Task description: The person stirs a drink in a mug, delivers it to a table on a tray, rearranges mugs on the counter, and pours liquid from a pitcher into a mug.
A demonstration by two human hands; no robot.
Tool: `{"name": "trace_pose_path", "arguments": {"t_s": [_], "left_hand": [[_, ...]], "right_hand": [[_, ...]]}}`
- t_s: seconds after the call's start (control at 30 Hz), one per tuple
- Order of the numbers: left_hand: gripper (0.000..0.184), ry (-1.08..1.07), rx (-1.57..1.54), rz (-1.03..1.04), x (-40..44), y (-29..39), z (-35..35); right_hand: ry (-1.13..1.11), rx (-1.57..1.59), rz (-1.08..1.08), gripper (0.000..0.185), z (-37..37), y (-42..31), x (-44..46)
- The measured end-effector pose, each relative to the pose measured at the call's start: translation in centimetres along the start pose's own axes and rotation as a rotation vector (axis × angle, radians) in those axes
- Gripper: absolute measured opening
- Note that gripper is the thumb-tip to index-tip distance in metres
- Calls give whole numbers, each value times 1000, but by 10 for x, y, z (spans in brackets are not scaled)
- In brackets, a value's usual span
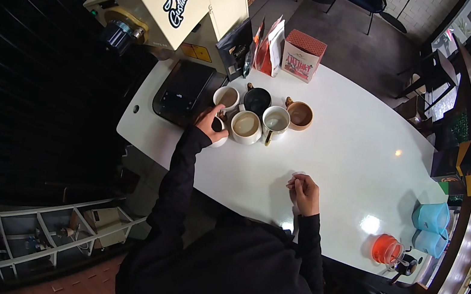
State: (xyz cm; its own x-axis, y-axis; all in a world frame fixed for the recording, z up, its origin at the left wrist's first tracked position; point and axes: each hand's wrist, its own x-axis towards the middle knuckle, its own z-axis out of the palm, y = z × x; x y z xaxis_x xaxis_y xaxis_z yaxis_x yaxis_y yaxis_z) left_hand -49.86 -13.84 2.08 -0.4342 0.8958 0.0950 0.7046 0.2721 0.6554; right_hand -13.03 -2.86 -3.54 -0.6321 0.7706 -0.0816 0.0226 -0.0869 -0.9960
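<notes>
My left hand [205, 127] is curled over the rim of a white mug [221, 142] at the near left of a cluster of several mugs, and covers part of it. Around it stand a cream mug [246, 126], another pale mug [227, 98], a black mug [257, 100], a white mug with a gold-coloured handle [276, 120] and a brown mug [299, 115]. Over the counter's near edge, apart from the mugs, my right hand [305, 195] is closed with its fingertips together. Whatever it may hold is too small to tell.
The white counter [358, 141] carries a black scale [184, 92] beside a cream machine [178, 1]. Coffee bags [270, 49] and a printed box [302, 56] stand behind the mugs. At the right are a glass pot of red liquid [386, 250] and blue containers [433, 218].
</notes>
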Motion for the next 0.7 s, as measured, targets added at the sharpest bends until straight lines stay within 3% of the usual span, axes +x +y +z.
{"name": "trace_pose_path", "arguments": {"t_s": [0.57,0.7], "left_hand": [[78,36,92,-2,-7,19,-5],[83,133,41,126,-12,21,-3]], "right_hand": [[-8,-14,-1,16,0,0,0],[7,4,12,18,-1,4,1]]}}
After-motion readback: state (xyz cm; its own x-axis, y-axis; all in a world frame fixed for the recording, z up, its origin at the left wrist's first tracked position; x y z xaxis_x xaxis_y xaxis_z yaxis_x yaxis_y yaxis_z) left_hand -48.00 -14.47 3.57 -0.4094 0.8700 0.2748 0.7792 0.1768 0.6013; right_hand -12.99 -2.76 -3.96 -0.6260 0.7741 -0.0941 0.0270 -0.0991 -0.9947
